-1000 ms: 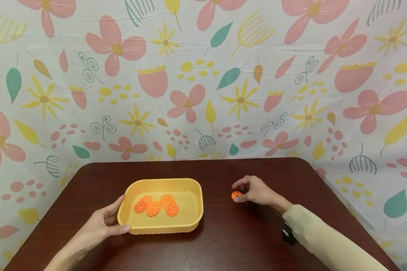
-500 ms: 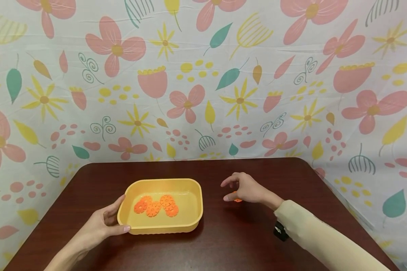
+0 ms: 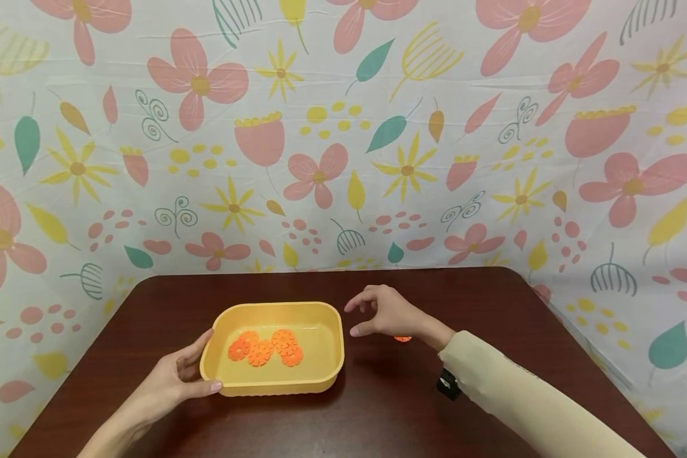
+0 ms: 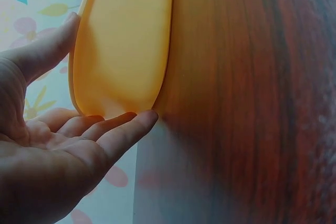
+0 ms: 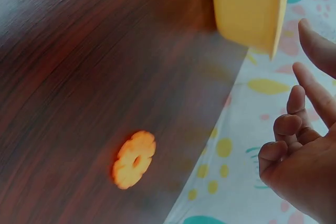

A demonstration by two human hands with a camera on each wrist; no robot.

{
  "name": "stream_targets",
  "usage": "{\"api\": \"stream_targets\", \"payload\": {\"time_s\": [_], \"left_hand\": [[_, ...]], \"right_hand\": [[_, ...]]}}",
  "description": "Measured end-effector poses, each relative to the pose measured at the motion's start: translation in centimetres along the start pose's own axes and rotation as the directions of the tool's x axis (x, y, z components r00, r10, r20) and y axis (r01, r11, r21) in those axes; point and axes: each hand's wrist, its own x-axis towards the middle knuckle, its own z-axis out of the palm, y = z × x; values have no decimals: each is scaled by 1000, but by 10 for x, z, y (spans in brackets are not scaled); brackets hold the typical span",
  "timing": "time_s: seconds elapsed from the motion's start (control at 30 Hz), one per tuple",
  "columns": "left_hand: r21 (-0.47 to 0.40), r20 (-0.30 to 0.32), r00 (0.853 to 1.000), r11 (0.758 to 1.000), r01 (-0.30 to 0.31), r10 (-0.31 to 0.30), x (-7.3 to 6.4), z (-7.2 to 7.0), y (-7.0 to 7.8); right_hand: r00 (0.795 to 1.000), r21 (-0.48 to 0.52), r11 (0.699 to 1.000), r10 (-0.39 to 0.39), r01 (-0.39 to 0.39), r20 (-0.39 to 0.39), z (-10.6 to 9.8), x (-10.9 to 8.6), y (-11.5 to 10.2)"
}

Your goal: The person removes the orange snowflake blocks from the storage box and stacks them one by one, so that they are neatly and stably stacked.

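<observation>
A yellow plastic basin (image 3: pixel 332 343) stands on the table, with several orange notched discs (image 3: pixel 260 352) lying flat inside it, some overlapping. My left hand (image 3: pixel 168 378) grips the basin's left end, thumb at the near corner and fingers along the side; the left wrist view has the thumb and fingertips against the basin's edges. Just right of the basin, my right hand (image 3: pixel 392 312) hovers above the table with thumb and forefinger apart and nothing between them. One more orange disc (image 5: pixel 135 160) lies on the table, mostly hidden behind the right wrist in the head view.
The dark brown wooden table (image 3: pixel 332 426) has rounded far corners. Behind it hangs a white cloth (image 3: pixel 320 242) with printed flowers and leaves. A beige sleeve (image 3: pixel 509 375) covers the right forearm, and a black strapped device (image 3: pixel 449 384) sits under that wrist.
My right hand has moved left from beside the lone disc toward the basin, rising slightly; that disc stays on the table. The left hand and basin have stayed put.
</observation>
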Motion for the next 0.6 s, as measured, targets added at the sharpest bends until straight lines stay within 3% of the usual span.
{"api": "stream_targets", "payload": {"time_s": [0.37, 0.6], "left_hand": [[-4, 4, 1000, 1000, -8, 8, 1, 0, -1], [13, -1, 1000, 1000, -8, 8, 1, 0, -1]], "right_hand": [[999, 32, 999, 2, -3, 32, 13, 14, -20], [998, 49, 998, -37, 35, 44, 23, 21, -31]]}}
